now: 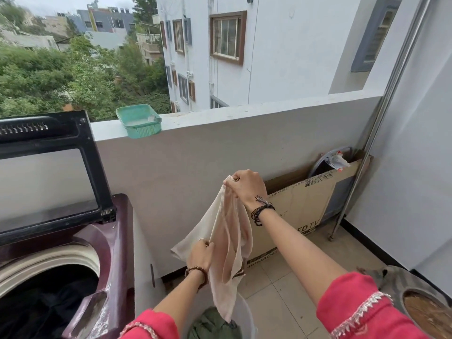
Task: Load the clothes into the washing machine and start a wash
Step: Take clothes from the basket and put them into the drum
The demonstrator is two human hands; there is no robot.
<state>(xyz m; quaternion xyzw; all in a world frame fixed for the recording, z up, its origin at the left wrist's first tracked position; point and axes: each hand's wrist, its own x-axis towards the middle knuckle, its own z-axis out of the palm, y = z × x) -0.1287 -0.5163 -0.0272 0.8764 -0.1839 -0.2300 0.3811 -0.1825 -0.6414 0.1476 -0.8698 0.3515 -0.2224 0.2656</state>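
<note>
A cream, thin garment (228,243) hangs in front of me above a white laundry basket (247,314). My right hand (245,185) grips its top edge, held high. My left hand (200,256) pinches a lower fold on its left side. A dark green garment (212,325) lies in the basket. At the left stands the maroon top-load washing machine (117,253) with its black-framed lid (49,172) raised. Dark clothes (49,304) lie in its drum.
A balcony parapet wall (220,148) runs behind, with a green plastic tray (139,123) on its ledge. A flat cardboard TV box (300,209) leans against the wall at the right, beside a metal pole (381,118). A round stool (425,311) sits at the lower right on the tiled floor.
</note>
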